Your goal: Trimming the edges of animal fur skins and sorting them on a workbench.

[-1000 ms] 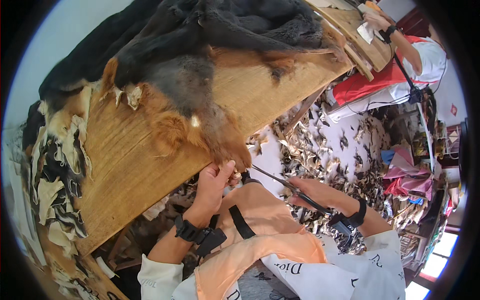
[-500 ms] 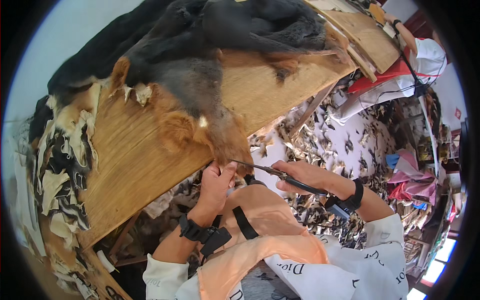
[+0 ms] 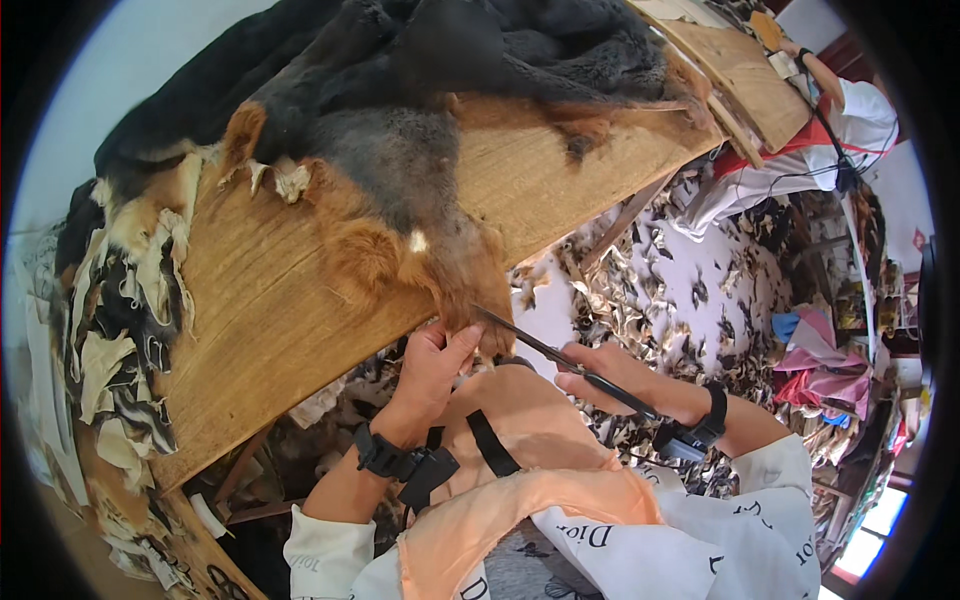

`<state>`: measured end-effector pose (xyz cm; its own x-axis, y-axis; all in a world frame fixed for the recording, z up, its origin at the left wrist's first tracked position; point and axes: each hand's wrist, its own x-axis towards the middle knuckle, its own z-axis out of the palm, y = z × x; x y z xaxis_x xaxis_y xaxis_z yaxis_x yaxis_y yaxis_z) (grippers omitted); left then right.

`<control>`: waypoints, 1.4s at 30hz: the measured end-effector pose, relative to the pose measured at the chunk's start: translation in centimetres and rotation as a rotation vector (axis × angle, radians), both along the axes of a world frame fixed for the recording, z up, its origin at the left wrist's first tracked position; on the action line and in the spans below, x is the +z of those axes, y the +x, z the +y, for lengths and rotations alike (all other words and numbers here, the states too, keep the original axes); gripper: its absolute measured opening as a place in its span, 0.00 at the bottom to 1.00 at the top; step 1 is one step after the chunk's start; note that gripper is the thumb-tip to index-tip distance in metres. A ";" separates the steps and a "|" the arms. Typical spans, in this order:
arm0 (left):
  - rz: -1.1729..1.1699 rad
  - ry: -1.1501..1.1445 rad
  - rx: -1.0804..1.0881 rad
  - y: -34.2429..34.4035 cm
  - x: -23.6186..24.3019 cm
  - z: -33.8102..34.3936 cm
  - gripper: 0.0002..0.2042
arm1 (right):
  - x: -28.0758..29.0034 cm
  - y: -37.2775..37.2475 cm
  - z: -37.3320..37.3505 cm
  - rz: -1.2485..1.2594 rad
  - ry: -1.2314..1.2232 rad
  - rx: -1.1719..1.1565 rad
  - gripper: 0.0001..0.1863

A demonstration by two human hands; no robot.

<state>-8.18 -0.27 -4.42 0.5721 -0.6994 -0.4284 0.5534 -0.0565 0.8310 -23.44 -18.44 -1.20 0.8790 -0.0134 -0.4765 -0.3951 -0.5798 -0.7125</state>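
A wooden worktop (image 3: 270,330) slants across the left and centre of the frame. Over it, from upper left to centre, lies a black and rust-brown fur pelt (image 3: 400,150). Just below centre, the left hand's (image 3: 430,370) fingers pinch the pelt's lower edge; rightward, the right hand's (image 3: 610,375) fingers grasp dark scissors (image 3: 535,344), tip at the fur.

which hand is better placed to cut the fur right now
Likely the right hand: it holds the scissors, with the blades reaching to the brown end of the fur, while the left hand pinches its edge.
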 end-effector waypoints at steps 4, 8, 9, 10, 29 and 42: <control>-0.007 -0.017 -0.022 -0.4 0.1 -0.1 0.08 | 1.5 -0.5 0.9 -0.014 -0.003 -0.039 0.16; -0.109 0.059 -0.166 -0.5 1.1 -0.8 0.09 | 1.1 0.9 1.1 -0.154 0.093 -0.169 0.21; -0.113 0.078 -0.189 -0.5 1.5 -1.0 0.08 | 1.7 1.3 1.1 -0.063 0.043 -0.156 0.22; -0.118 0.078 -0.187 -0.5 1.5 -1.0 0.08 | 2.1 1.6 1.1 0.027 -0.006 -0.141 0.23; -0.591 0.294 -0.627 0.1 -0.2 -0.5 0.13 | 1.2 1.1 1.4 0.083 0.280 -0.377 0.23; 0.171 -0.069 0.274 -0.3 0.9 -2.8 0.09 | 0.6 1.2 0.3 -0.031 0.134 -0.233 0.22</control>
<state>-8.46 -3.08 -3.49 0.6668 -0.5602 -0.4915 0.6720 0.1670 0.7214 -22.26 -18.10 -0.59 0.8737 -0.1561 -0.4607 -0.4839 -0.3753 -0.7906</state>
